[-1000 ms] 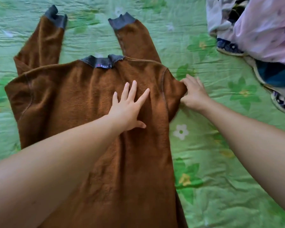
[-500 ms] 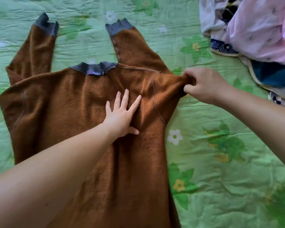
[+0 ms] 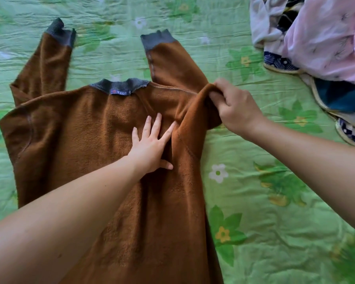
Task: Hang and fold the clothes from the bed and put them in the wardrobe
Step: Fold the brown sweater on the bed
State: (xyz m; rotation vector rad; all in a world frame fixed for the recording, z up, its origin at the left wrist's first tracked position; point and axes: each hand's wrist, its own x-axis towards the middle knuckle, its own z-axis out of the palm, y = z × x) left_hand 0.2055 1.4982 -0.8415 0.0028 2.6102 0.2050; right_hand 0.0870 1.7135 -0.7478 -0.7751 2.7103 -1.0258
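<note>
Head view: the brown sweater (image 3: 80, 140) lay spread flat on the bed, collar (image 3: 119, 86) away from the person and both sleeves pointing up past it.
Change: a second earlier the shoulder (image 3: 195, 107) on the right side lay flat, with the right hand (image 3: 238, 111) only resting at its edge. By this moment that shoulder was bunched, raised off the sheet and drawn inward toward the middle.
Unchanged: the left hand (image 3: 150, 148) had stayed pressed on the middle of the sweater, acting as the anchor.
Meaning: the first side fold looked just begun. The sleeve (image 3: 172, 62) above the lifted shoulder was still stretched out, so it probably had to come over with the fold.
Right grip: fingers curled and pressed against the thumb, pinching a thick ridge of shoulder cloth.
Left grip: fingers straight and spread, palm flat on the cloth and holding nothing. The fingertips touched the foot of the raised fold.
Risk: the plush cloth was thick, so I judged the crease could slip unless the flat hand kept its weight on.
Sheet (image 3: 275, 201): green, flowered and wrinkled, under everything.
Pile (image 3: 326, 37): other clothes lay heaped well apart at the upper right, not yet folded.
</note>
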